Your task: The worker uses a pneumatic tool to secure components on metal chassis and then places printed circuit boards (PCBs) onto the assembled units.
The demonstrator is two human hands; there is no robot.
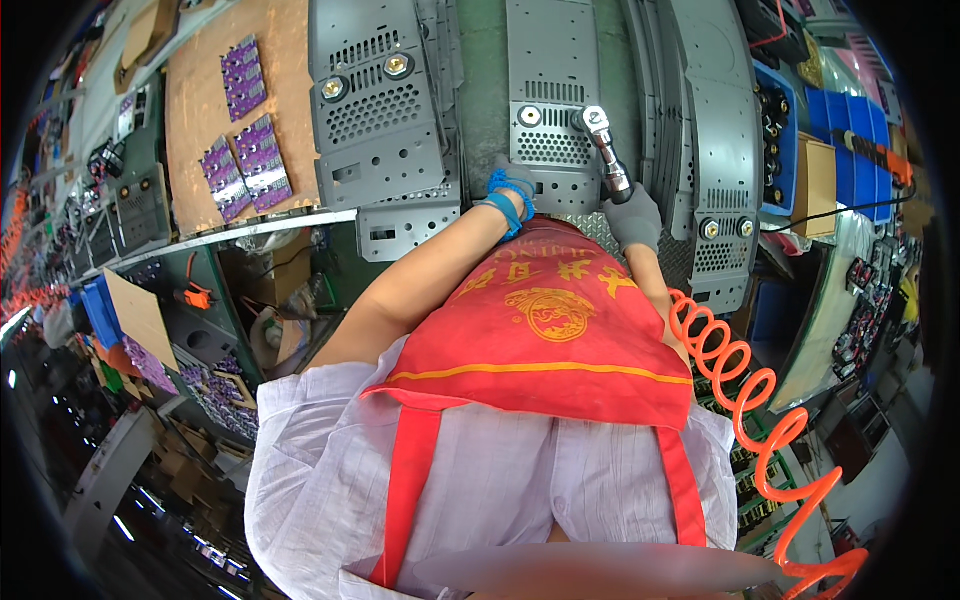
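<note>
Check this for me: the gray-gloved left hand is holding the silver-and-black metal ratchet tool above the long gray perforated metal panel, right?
Wrong hand: the head view shows the gray-gloved right hand holding the silver-and-black metal ratchet tool above the long gray perforated metal panel.

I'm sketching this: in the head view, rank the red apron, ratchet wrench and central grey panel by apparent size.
1. Red apron (nearer the camera)
2. Central grey panel (cut off at top)
3. Ratchet wrench
</note>
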